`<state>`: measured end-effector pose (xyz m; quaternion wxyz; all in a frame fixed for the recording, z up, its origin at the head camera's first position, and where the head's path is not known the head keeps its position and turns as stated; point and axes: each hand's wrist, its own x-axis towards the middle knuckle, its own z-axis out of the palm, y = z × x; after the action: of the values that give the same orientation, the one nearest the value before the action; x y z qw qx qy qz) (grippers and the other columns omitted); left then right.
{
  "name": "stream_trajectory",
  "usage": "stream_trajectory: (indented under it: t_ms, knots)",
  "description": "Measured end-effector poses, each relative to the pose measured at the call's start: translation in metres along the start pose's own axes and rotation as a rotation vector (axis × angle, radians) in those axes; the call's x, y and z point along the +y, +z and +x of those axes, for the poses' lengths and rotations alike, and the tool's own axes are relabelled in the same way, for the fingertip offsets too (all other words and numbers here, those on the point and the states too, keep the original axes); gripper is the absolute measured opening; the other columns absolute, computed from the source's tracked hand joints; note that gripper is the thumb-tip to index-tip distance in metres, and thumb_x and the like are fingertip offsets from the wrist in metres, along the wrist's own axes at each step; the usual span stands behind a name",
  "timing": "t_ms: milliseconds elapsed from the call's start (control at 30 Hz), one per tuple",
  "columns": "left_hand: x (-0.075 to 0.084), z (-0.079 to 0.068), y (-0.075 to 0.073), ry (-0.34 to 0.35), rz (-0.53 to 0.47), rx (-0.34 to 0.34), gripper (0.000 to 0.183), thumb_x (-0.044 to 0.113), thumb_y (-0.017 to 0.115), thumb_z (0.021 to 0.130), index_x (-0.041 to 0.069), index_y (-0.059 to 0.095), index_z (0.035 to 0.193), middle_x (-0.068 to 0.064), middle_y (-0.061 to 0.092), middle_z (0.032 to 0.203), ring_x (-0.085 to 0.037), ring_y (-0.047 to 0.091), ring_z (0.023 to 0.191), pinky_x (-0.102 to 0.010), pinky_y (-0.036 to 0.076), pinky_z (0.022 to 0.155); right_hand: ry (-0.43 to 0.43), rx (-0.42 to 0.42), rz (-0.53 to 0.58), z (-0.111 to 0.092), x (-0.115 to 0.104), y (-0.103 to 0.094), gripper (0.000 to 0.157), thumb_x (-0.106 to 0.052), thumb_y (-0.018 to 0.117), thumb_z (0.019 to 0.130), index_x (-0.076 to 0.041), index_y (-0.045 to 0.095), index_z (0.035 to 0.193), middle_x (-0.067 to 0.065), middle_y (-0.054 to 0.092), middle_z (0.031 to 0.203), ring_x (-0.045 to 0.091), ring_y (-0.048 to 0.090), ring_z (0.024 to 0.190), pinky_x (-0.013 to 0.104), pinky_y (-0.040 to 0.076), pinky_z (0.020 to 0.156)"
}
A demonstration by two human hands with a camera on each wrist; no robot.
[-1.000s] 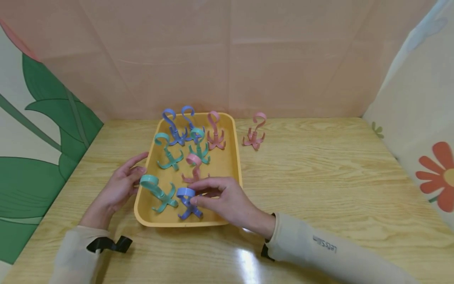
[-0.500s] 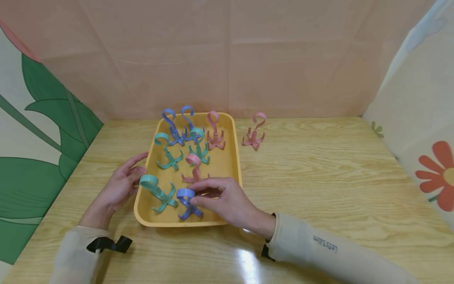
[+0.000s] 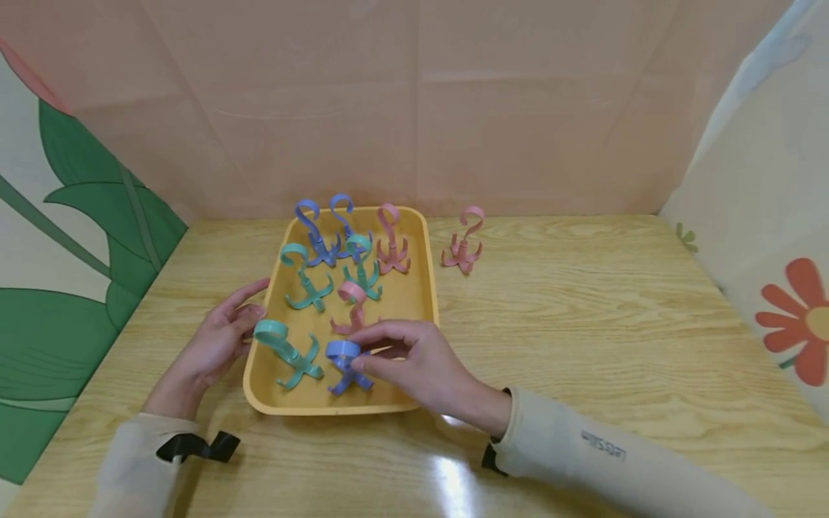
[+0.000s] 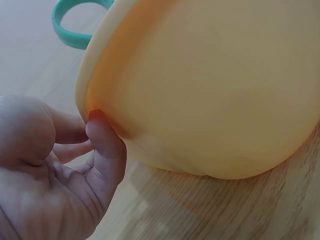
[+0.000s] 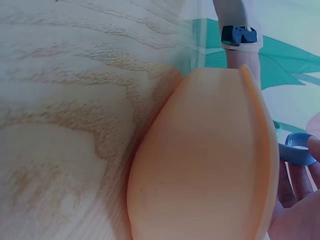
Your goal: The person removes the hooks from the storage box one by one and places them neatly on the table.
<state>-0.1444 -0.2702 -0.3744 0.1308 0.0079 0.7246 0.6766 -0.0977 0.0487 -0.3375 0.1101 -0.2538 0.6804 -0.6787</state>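
A yellow tray [image 3: 337,409] holds several plastic four-pronged hooks with curled tops, in blue, green and pink. At its left side my left hand [image 3: 219,340] holds the edge, with a bent finger [image 4: 106,137] against the outer wall in the left wrist view. My right hand [image 3: 419,365] reaches over the near right part of the tray and pinches a blue hook [image 3: 343,350] by its curled top. A green hook [image 3: 293,354] lies to its left. Just behind my right fingers is a pink hook [image 3: 352,293], its lower part partly hidden.
Another pink hook [image 3: 463,252] stands on the wooden table [image 3: 583,309], right of the tray. Along the tray's far end are two blue hooks and a pink hook [image 3: 392,241]. A pinkish sheet [image 3: 421,108] hangs behind the table.
My right hand and the blue hook have shifted slightly right. My left hand and the tray have stayed put.
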Motion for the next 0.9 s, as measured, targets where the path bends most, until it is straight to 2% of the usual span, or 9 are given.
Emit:
stream_trajectory:
  t_ms: [167, 433, 633, 900]
  knots:
    - [0.000, 0.000, 0.000, -0.003, -0.001, 0.001, 0.056, 0.020, 0.045, 0.109, 0.016, 0.024, 0.161, -0.004, 0.060, 0.104, -0.014, 0.070, 0.089, -0.031, 0.059, 0.073, -0.003, 0.008, 0.000, -0.003, -0.005, -0.003, 0.023, -0.001, 0.075, 0.089, -0.001, 0.074, 0.112, 0.008, 0.073, 0.109, 0.031, 0.070, 0.099, 0.040, 0.059, 0.081]
    - [0.000, 0.000, 0.000, 0.006, -0.008, -0.009, 0.056, 0.020, 0.045, 0.109, 0.014, 0.023, 0.161, -0.004, 0.061, 0.103, -0.015, 0.070, 0.088, -0.031, 0.059, 0.072, -0.076, 0.022, -0.046, -0.005, -0.015, -0.015, 0.021, 0.000, 0.074, 0.090, -0.002, 0.074, 0.111, 0.007, 0.074, 0.108, 0.026, 0.070, 0.097, 0.040, 0.059, 0.080]
    - [0.000, 0.000, -0.001, 0.012, -0.009, -0.012, 0.057, 0.021, 0.046, 0.109, 0.014, 0.023, 0.161, -0.004, 0.061, 0.103, -0.015, 0.070, 0.088, -0.031, 0.059, 0.072, -0.100, 0.066, -0.039, -0.008, -0.024, -0.024, 0.022, 0.004, 0.074, 0.088, 0.002, 0.073, 0.110, 0.009, 0.073, 0.109, 0.033, 0.071, 0.093, 0.040, 0.059, 0.078]
    - [0.000, -0.001, 0.000, 0.010, -0.014, -0.012, 0.056, 0.020, 0.045, 0.109, 0.014, 0.023, 0.161, -0.003, 0.061, 0.102, -0.014, 0.069, 0.087, -0.030, 0.059, 0.072, -0.157, 0.143, -0.059, -0.013, -0.039, -0.041, 0.023, 0.007, 0.074, 0.087, 0.004, 0.072, 0.110, 0.012, 0.073, 0.106, 0.029, 0.071, 0.090, 0.036, 0.059, 0.076]
